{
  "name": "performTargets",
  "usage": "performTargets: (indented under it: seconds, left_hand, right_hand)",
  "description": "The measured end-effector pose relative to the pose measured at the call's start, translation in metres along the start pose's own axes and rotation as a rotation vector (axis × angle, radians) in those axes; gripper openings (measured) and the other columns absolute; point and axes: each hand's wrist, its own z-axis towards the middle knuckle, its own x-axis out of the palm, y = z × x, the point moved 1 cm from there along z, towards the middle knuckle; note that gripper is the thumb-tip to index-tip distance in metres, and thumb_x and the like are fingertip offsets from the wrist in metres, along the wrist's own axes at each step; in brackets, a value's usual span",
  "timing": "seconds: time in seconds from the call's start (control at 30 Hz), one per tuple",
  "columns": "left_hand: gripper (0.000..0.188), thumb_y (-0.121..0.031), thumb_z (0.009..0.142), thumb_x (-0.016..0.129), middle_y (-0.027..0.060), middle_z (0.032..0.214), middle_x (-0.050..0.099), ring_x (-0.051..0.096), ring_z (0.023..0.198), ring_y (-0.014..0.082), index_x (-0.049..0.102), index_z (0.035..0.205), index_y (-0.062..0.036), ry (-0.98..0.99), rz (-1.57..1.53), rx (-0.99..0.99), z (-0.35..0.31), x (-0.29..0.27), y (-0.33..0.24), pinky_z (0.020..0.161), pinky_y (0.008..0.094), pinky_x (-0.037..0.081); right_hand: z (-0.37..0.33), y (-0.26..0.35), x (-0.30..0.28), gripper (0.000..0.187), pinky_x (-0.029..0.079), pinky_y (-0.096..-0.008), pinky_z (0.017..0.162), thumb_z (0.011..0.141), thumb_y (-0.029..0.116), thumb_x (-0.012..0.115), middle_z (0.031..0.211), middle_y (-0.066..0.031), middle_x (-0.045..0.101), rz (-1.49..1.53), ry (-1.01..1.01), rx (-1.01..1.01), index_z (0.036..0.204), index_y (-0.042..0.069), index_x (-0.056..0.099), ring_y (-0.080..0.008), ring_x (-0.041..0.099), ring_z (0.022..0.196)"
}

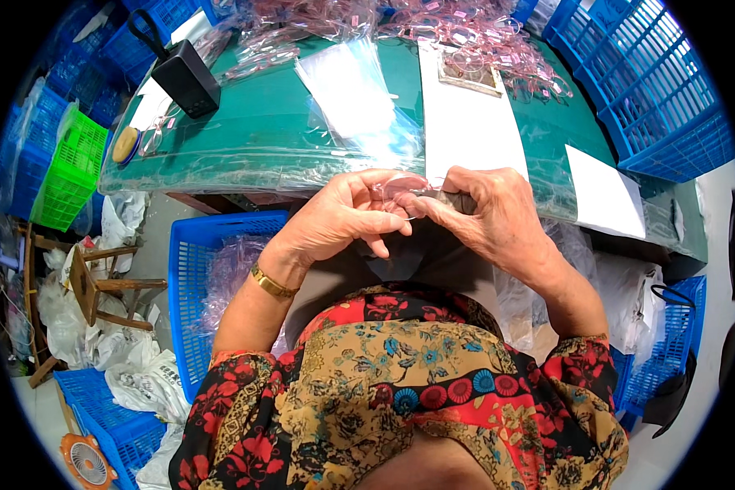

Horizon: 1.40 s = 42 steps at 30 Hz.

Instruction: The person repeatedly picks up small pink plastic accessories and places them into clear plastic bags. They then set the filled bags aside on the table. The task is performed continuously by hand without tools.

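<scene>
Just in front of the table's near edge, my left hand [343, 211] pinches a pair of eyeglasses [398, 184] with a thin frame and clear, pinkish lenses. My right hand [498, 208] meets it from the other side, its fingers closed on a dark grey object [459, 201] held against the glasses. Whether that object is a cloth or a tool handle is hidden by the fingers. On the table beyond lie a sheet of white paper [470, 135] and a stack of clear plastic sleeves [351, 90].
Piles of pink-framed glasses [490, 37] cover the far side of the green table [261, 110]. A black box with a strap [186, 79] stands at left. Blue baskets [641, 82] flank the table. Another blue basket [189, 286] sits left of my lap, near a wooden stool [98, 286].
</scene>
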Motion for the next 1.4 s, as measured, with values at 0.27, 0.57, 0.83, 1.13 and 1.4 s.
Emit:
performTargets:
  seconds: [0.27,0.57,0.83,1.13,1.4]
  left_hand:
    - [0.052,-0.011,0.086,0.064,0.0090,0.100,0.062,0.061,0.082,0.0109,0.048,0.131,0.0075,-0.011,-0.058,-0.007,0.002,0.002,-0.001,0.054,0.0188,0.058]
    - [0.042,-0.003,0.087,0.061,0.0151,0.097,0.064,0.062,0.075,0.0120,0.050,0.125,0.0086,-0.050,-0.215,-0.033,-0.003,-0.007,-0.003,0.048,0.0176,0.056]
    - [0.038,-0.002,0.085,0.062,0.0143,0.091,0.064,0.061,0.066,0.0107,0.053,0.121,0.0069,-0.088,-0.243,-0.017,-0.006,-0.010,-0.011,0.046,0.0174,0.055]
    - [0.024,-0.007,0.085,0.066,0.0031,0.071,0.054,0.051,0.049,0.0069,0.059,0.106,0.0015,-0.164,-0.142,0.051,-0.007,0.000,-0.009,0.037,0.0179,0.044]
    - [0.033,-0.025,0.096,0.056,0.0088,0.080,0.065,0.058,0.051,0.0082,0.058,0.117,-0.0001,-0.349,0.128,0.130,-0.005,-0.009,-0.036,0.039,0.0177,0.048]
  right_hand:
    - [-0.001,-0.001,0.001,0.042,0.047,-0.0386,0.049,0.081,0.042,0.070,0.055,-0.0129,0.058,-0.036,-0.012,-0.033,0.066,0.003,0.061,-0.0313,0.061,0.053]
    - [0.003,-0.015,-0.023,0.030,0.047,-0.0326,0.052,0.078,0.030,0.077,0.063,-0.0098,0.062,-0.010,-0.180,0.066,0.083,0.004,0.062,-0.0208,0.061,0.055]
    - [-0.002,-0.038,-0.015,0.023,0.050,-0.0245,0.067,0.090,0.013,0.064,0.084,-0.0036,0.063,0.907,0.200,0.242,0.107,-0.002,0.063,-0.0091,0.059,0.069]
    - [-0.003,-0.021,-0.015,0.023,0.036,-0.0190,0.055,0.093,0.018,0.059,0.079,0.0000,0.062,0.992,0.292,0.252,0.109,0.002,0.064,-0.0051,0.058,0.068]
    - [-0.008,-0.036,-0.013,0.024,0.035,-0.0176,0.051,0.094,0.020,0.059,0.080,-0.0011,0.063,1.022,0.202,0.334,0.109,0.002,0.063,-0.0039,0.055,0.065]
